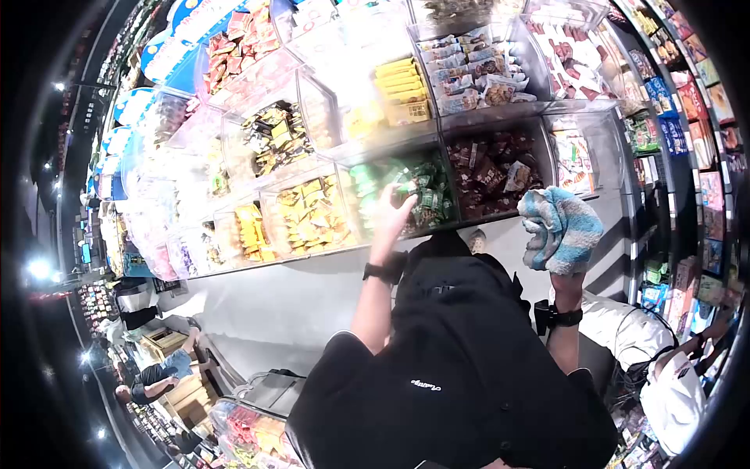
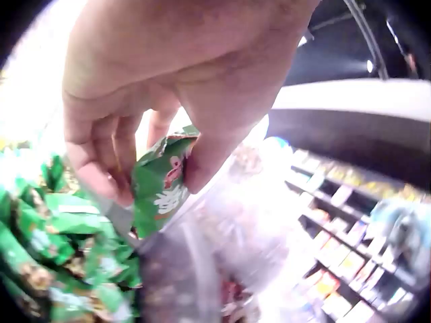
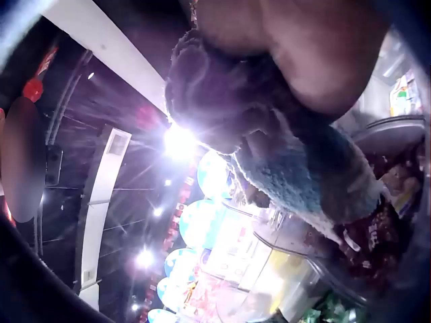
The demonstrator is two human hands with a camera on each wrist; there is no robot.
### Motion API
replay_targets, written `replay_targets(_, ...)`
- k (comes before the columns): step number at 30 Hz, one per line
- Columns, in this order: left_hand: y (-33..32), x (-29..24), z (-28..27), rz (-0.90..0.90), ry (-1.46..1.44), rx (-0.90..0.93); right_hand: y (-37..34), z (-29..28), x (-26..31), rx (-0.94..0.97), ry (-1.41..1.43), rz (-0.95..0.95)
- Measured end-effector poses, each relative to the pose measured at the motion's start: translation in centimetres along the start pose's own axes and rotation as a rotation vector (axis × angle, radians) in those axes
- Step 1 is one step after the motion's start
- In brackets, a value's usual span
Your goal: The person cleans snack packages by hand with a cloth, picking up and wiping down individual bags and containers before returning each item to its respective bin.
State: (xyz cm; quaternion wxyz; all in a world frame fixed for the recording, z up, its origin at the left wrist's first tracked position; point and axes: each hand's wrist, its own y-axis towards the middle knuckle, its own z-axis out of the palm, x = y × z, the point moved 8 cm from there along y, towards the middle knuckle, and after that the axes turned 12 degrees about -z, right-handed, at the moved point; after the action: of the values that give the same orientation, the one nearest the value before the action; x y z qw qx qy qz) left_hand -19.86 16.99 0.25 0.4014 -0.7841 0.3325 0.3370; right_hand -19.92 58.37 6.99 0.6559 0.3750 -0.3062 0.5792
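My left hand [image 1: 393,213] is over the bin of green snack packets [image 1: 431,195]. Between thumb and fingers it pinches one green packet [image 2: 160,185] with white lettering and a pink figure. More green packets [image 2: 67,235] lie heaped below and beside it in the left wrist view. A blue and white striped fluffy cloth [image 1: 566,230] is in my right hand [image 3: 303,47], bunched up in front of the bin of dark red packets [image 1: 496,172]. The cloth covers most of the right hand's fingers in the head view.
Clear-walled bins hold yellow packets [image 1: 312,215], black and gold sweets [image 1: 277,137] and white wrapped bars [image 1: 476,70]. A grey counter front [image 1: 312,301] drops below them. Stocked shelves [image 1: 703,156] stand at the right. Another person in white [image 1: 676,406] is at the lower right.
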Motion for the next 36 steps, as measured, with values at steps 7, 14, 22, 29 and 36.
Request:
replay_targets(7, -6.3, -13.3, -1.1, -0.066, -0.759, 0.497, 2.4, 13.3, -1.1, 0.188, 0.138, 0.242)
replay_targets(14, -6.7, -15.9, -2.0, 0.317, -0.541, 0.231, 2.7, 18.8, -5.0, 0.078, 0.248, 0.167)
replay_targets(22, -8.6, -18.8, -3.4, 0.726, -0.217, 0.036, 4.4, 20.1, -7.8, 0.000, 0.399, 0.139)
replay_targets(29, -7.8, -18.6, -2.5, 0.769, -0.132, 0.032, 4.0, 19.7, -7.5, -0.026, 0.343, 0.150)
replay_targets(36, -8.2, -19.1, -1.8, 0.939, -0.045, -0.066, 5.1, 20.0, -5.3, 0.036, 0.245, 0.088)
